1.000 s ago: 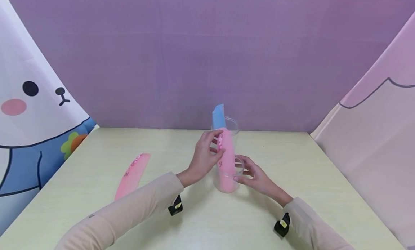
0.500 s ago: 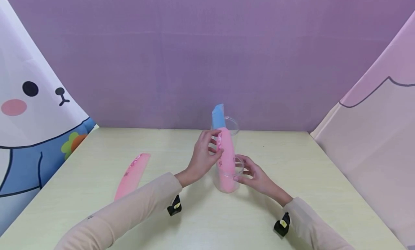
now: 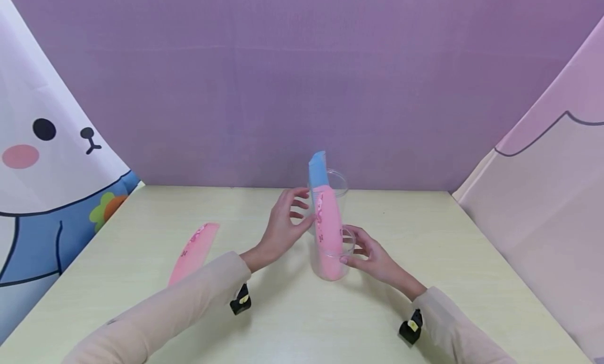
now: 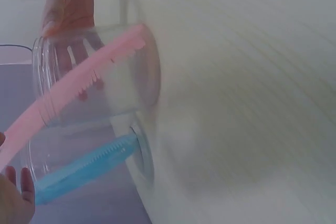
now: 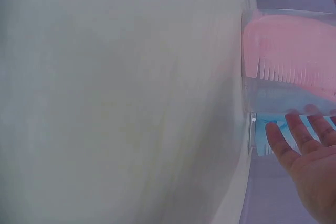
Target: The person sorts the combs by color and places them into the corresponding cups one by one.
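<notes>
A pink comb (image 3: 329, 222) stands tilted in the near clear cup (image 4: 142, 77), its upper part rising above the rim. My left hand (image 3: 280, 225) is just left of this comb, fingers spread and loosely bent, holding nothing. My right hand (image 3: 373, 254) grips the near cup from the right, thumb in front and fingers behind; the fingers show through the clear wall in the left wrist view. Behind it, a second clear cup (image 3: 341, 181) holds a blue comb (image 4: 86, 169), leaning left.
Another pink comb (image 3: 194, 251) lies on the pale table (image 3: 406, 217) to the left, its lower end overlapped by my left sleeve. A purple backdrop (image 3: 302, 91) rises behind the table, with a cartoon-printed cloth (image 3: 61, 159) along the left side.
My left hand has let go of the pink comb and moved a little left of it. The right hand, the cups and the other combs have stayed in place.
</notes>
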Action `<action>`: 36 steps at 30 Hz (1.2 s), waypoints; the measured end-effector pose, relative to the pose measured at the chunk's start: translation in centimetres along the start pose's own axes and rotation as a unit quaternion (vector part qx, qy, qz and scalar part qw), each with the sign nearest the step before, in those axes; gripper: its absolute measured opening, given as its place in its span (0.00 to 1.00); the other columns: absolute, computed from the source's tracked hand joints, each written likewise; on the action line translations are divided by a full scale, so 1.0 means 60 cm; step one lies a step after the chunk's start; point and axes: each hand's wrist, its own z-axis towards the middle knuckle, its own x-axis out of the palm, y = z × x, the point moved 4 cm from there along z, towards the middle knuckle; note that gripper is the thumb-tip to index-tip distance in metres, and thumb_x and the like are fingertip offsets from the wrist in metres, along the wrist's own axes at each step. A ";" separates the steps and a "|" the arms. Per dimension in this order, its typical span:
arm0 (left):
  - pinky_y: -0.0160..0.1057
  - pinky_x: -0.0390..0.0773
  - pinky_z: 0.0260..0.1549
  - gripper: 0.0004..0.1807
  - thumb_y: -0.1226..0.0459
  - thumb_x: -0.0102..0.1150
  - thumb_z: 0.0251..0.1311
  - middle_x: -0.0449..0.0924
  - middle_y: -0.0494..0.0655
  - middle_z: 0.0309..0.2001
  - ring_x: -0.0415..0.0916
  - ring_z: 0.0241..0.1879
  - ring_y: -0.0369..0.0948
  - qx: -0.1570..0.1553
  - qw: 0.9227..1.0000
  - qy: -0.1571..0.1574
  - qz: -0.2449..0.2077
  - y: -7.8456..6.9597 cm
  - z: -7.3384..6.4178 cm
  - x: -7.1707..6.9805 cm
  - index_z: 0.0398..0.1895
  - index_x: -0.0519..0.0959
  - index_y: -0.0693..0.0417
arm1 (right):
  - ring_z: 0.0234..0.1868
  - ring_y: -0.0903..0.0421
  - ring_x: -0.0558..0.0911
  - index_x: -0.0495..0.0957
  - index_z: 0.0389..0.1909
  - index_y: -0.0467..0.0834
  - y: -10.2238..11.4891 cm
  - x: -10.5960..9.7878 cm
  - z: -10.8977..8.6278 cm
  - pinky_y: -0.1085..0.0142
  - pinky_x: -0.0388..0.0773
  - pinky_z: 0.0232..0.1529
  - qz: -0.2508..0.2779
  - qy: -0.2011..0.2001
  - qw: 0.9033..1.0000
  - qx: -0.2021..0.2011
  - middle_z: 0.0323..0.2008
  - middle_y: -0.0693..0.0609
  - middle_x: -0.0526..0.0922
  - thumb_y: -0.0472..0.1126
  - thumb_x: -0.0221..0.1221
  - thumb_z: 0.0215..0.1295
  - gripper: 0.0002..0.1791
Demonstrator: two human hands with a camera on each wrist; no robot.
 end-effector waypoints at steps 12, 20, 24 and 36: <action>0.50 0.79 0.39 0.31 0.67 0.64 0.50 0.71 0.50 0.50 0.75 0.45 0.50 -0.016 0.997 0.016 0.075 0.051 -0.024 -0.058 0.58 0.64 0.54 | 0.60 0.39 0.68 0.58 0.64 0.46 0.001 0.000 -0.001 0.56 0.74 0.52 -0.008 -0.002 1.000 -0.003 0.60 0.43 0.68 0.37 0.62 0.56 0.35; 0.48 0.78 0.38 0.31 0.67 0.64 0.50 0.72 0.54 0.49 0.74 0.46 0.50 -0.021 0.990 0.028 0.140 0.099 -0.048 -0.103 0.58 0.65 0.57 | 0.60 0.39 0.68 0.58 0.64 0.46 0.001 0.001 0.000 0.51 0.72 0.52 -0.005 -0.001 1.000 0.002 0.61 0.43 0.67 0.38 0.62 0.56 0.36; 0.50 0.77 0.41 0.31 0.66 0.64 0.51 0.71 0.56 0.50 0.73 0.47 0.50 -0.047 0.982 0.048 0.178 0.120 -0.059 -0.127 0.59 0.64 0.58 | 0.60 0.39 0.68 0.58 0.64 0.46 0.002 0.001 -0.001 0.52 0.73 0.52 -0.002 0.001 1.000 0.005 0.61 0.43 0.67 0.38 0.62 0.56 0.36; 0.53 0.72 0.48 0.33 0.65 0.65 0.49 0.69 0.63 0.51 0.69 0.49 0.58 -0.107 0.954 0.087 0.267 0.169 -0.078 -0.213 0.58 0.62 0.64 | 0.60 0.41 0.69 0.58 0.64 0.47 0.003 0.000 -0.001 0.51 0.72 0.52 -0.007 0.003 1.000 0.002 0.61 0.44 0.67 0.38 0.62 0.56 0.35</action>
